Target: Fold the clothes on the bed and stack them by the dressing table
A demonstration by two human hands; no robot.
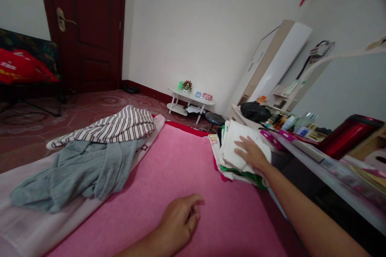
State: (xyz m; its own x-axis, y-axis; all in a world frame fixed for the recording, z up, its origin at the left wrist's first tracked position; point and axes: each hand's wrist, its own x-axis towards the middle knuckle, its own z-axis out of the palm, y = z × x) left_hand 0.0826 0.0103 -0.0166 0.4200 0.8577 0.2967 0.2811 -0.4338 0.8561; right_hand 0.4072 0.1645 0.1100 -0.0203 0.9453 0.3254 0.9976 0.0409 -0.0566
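Observation:
My right hand (249,150) lies flat with fingers spread on a white folded garment (233,134), the top of a stack of folded clothes. Green fabric (241,172) shows lower in that stack. Loosely curled and holding nothing, my left hand (181,219) hovers over or rests on the pink bed cover (183,156); contact is unclear. Its index finger and thumb are apart. To the left, a striped garment (120,124) lies rumpled partly over a grey garment (87,168). Beneath both is a pale pink cloth (33,229).
Right of the stack stands a dresser with bottles, a black bag (255,111) and a red cylinder (351,134). A small white table (191,97) and a round stool (215,118) are beyond the bed. A chair holds a red bag (25,66) near the dark door (87,28).

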